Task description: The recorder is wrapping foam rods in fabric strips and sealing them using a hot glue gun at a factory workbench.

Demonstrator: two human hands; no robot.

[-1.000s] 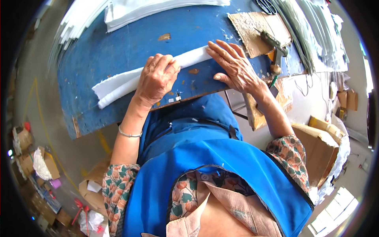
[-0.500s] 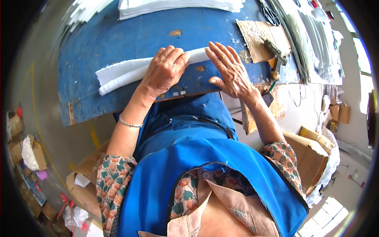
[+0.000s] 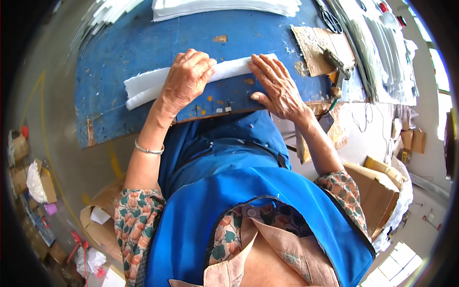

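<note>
A long folded strip of white padding (image 3: 146, 87) lies across the blue worktable (image 3: 119, 43) near its front edge. My left hand (image 3: 188, 79) is curled over the strip's middle, fingers bent and pressing down on it. At the strip's right end my right hand (image 3: 276, 86) lies flat with fingers spread, palm on the table and fingertips on the padding. A thin metal bangle (image 3: 148, 149) rings my left wrist. The part of the strip under both hands is hidden.
A stack of white sheets (image 3: 224, 6) lies at the table's far edge. A cardboard piece (image 3: 318, 50) with a tool (image 3: 337, 62) and scissors (image 3: 330, 19) sit at the right. Cardboard boxes (image 3: 377, 191) stand on the floor at right, more boxes and bags (image 3: 38, 182) at left.
The strip and both hands sit closer together than a second ago; my left hand has curled tighter over the padding, and my right hand has slid onto its right end.
</note>
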